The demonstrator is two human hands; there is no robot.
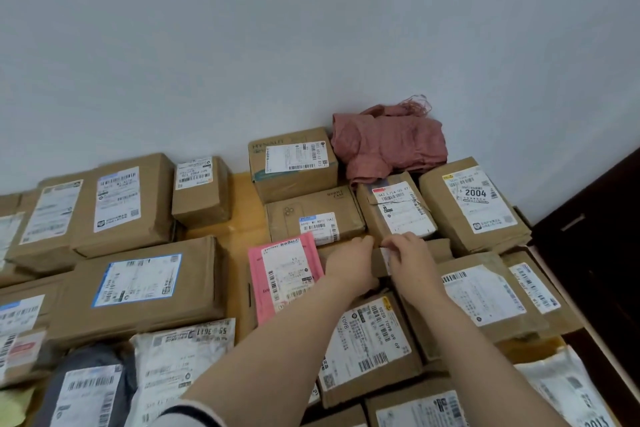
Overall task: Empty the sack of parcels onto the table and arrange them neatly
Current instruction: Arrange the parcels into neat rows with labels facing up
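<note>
Dozens of parcels already cover the table [242,198], so I'm arranging: my left hand [353,262] lies flat, fingers together, and my right hand [410,258] pinches the small brown parcel [379,262] mid-table, emptied sack [388,146] at the far edge; next, square it into its row.

Yellow wooden table [242,215], brown cardboard parcels [138,284], pink mailer [273,274], crumpled pink sack [388,146]
</note>
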